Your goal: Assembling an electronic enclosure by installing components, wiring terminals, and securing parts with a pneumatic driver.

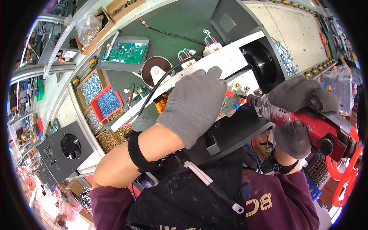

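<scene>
My right hand point(303, 101), in a grey glove, grips a red, worn power driver point(306, 124). The driver's bit meets or nearly meets a brass-coloured terminal on a small circuit board point(230, 104) inside the open metal housing point(253, 128). My left hand point(197, 97), gloved too, lies over the long white panel point(230, 63) just left of that board. Its fingers bend down, and what they hold is hidden. Beside the left wrist is a copper coil point(161, 102). A black cable point(159, 83) runs along the panel, past a round dark disc point(151, 73).
A green circuit board point(128, 53) on a grey plate lies at the far left. Nearer are a red tray of screws point(108, 102) and boxes of small hardware. A black fan point(264, 65) sits in the housing. A cable with a ring lug point(207, 180) lies across my apron.
</scene>
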`<state>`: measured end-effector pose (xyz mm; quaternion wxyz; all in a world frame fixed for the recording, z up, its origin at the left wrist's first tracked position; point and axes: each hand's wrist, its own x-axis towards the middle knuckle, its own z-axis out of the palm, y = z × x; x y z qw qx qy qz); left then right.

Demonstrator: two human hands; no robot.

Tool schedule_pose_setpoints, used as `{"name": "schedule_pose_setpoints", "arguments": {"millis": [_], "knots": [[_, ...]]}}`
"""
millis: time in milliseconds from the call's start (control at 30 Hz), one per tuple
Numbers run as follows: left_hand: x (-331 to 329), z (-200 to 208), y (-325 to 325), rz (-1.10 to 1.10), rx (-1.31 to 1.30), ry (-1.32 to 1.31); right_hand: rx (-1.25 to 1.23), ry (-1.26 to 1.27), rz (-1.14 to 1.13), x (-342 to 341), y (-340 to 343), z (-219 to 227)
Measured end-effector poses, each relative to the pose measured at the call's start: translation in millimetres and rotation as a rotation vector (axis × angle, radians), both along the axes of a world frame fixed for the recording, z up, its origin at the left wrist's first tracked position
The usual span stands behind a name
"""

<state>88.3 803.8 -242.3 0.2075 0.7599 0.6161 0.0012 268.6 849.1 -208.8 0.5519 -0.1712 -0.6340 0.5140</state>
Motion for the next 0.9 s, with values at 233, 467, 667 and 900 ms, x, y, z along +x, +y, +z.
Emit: {"name": "schedule_pose_setpoints", "arguments": {"millis": [233, 467, 667, 900], "knots": [[0.2, -8.0, -3.6, 0.023, 0.068, -0.080, -0.051, -0.145, 0.142, -3.4, -0.9, 10.7], [2.4, 2.6, -4.5, -0.015, 0.075, -0.065, -0.013, -0.204, -0.483, -21.1, -21.0, -2.0], [-1.0, 7.7, -7.4, 0.022, 0.254, 0.008, 0.037, -0.277, -0.146, 14.9, 1.0, 8.4], [2.1, -9.0, -2.1, 0.107, 0.270, 0.055, -0.003, -0.279, -0.175, 6.8, -5.2, -6.5]]}}
